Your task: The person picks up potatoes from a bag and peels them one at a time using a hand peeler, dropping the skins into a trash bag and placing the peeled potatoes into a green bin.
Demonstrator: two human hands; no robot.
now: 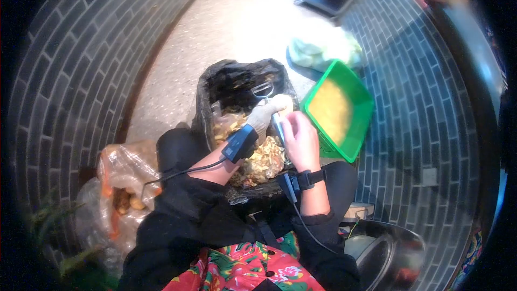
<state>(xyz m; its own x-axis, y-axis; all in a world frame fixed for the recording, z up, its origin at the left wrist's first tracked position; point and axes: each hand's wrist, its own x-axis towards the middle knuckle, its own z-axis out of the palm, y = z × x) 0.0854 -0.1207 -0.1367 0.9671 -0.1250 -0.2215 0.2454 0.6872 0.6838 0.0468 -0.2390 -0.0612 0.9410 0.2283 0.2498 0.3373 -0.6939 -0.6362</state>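
Note:
Over a bin lined with a black plastic bag, my two hands are close together. My left hand, in a grey glove, is closed around a pale, peeled-looking potato, mostly covered by fingers. My right hand, bare, is closed at the handle of a peeler whose metal loop head sticks out beyond the glove. Part of the handle is hidden between the hands. Yellowish and brown peelings fill the near part of the bin.
A green plastic crate with blurred yellow contents stands at right, a pale greenish bag behind it. A clear bag holding brown potatoes lies at left. A metal basin sits lower right. Brick-patterned walls flank me.

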